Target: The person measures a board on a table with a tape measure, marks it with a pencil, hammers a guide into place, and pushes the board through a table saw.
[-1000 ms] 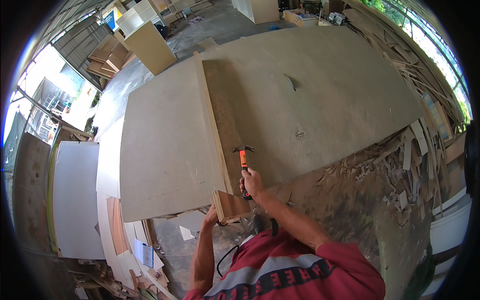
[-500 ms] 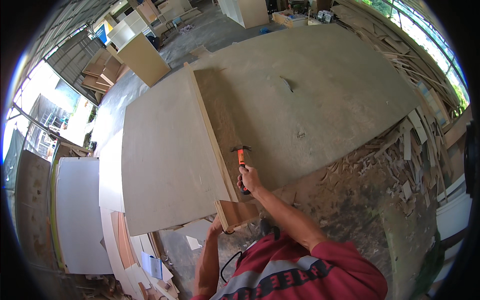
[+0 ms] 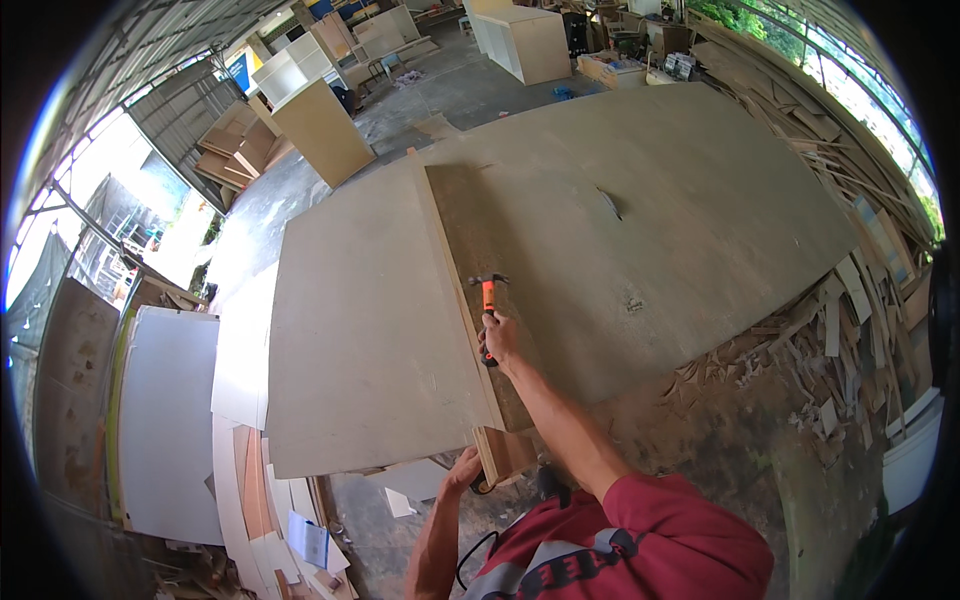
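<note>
At the board (image 3: 513, 453), your left hand (image 3: 462, 468) was partly obscured, grasp indeterminable; your right hand (image 3: 502, 338) gripped an orange-and-black hammer (image 3: 488, 296).

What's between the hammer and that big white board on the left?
In the head view, going left from the hammer: a long wooden strip, a wide grey sheet, then a bright white sheet.
</note>
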Tool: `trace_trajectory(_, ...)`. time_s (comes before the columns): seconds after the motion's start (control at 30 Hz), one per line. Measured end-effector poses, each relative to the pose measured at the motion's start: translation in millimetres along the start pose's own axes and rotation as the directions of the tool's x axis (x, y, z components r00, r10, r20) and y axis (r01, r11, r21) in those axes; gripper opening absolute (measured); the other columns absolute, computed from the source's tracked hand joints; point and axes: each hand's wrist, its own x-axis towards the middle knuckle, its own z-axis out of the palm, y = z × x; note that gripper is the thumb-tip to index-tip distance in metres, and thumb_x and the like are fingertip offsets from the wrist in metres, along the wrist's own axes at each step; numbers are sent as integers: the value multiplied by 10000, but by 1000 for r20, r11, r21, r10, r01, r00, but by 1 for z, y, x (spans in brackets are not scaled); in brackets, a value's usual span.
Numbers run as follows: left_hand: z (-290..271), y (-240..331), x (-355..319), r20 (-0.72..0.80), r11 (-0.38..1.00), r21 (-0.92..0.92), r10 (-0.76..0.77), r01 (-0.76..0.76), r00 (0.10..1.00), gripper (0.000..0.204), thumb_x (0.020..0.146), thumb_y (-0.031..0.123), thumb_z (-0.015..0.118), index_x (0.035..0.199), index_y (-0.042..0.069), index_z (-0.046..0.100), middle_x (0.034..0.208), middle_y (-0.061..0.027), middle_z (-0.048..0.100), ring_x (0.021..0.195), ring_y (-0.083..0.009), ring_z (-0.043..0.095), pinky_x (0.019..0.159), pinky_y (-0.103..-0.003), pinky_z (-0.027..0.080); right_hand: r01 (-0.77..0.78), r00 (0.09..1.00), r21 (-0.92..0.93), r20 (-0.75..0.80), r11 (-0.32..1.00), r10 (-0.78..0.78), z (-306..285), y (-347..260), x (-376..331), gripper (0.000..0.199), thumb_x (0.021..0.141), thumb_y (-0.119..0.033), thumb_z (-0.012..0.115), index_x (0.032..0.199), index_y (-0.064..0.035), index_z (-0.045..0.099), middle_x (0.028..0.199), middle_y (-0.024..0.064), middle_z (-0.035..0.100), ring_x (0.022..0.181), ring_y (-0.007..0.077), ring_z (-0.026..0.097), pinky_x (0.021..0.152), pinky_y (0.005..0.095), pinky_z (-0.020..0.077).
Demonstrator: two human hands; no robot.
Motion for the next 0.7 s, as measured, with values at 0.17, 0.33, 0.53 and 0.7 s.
trace_trajectory(0.17, 6, 17, 0, 13, 997, 64, 33, -34, 999, 453, 968, 326, 535, 1263, -13, 589, 1223, -62, 621, 1112, -149, 555, 951, -307, 452, -35, 983, -49, 176, 998, 43, -39, 24, 9, 202, 967, -225, 527, 877, -44, 542, 585, 49, 538, 392, 145, 524, 358, 295, 447)
trace_trajectory(0.33, 2, 5, -69, -185, 993, -86, -98, 83, 978, 486, 945, 349, 582, 1292, 8, 568, 1242, -96, 606, 1122, -160, 556, 959, -331, 459, -201, 946, 48, 271, 978, 181, -45, 16, -23, 213, 957, -231, 547, 909, -27, 586, 603, 57, 556, 398, 153, 535, 359, 308, 453)
trace_trajectory(0.53, -6, -67, -186, -428, 935, -303, 38, -183, 903, 473, 935, 340, 611, 1263, 0, 577, 1217, -120, 614, 1060, -152, 586, 910, -338, 489, -186, 967, 124, 200, 975, 159, -39, 24, -19, 195, 968, -238, 531, 885, -62, 531, 615, 48, 537, 403, 141, 518, 370, 298, 450)
trace_trajectory(0.7, -16, -119, -284, -520, 833, -486, -518, 262, 679, 417, 919, 287, 661, 1190, -25, 608, 1059, -103, 670, 868, -131, 636, 738, -296, 522, -131, 991, 145, 22, 981, 129, -1, 21, -10, 194, 982, -250, 506, 924, -65, 505, 619, 41, 525, 402, 138, 509, 369, 294, 450)
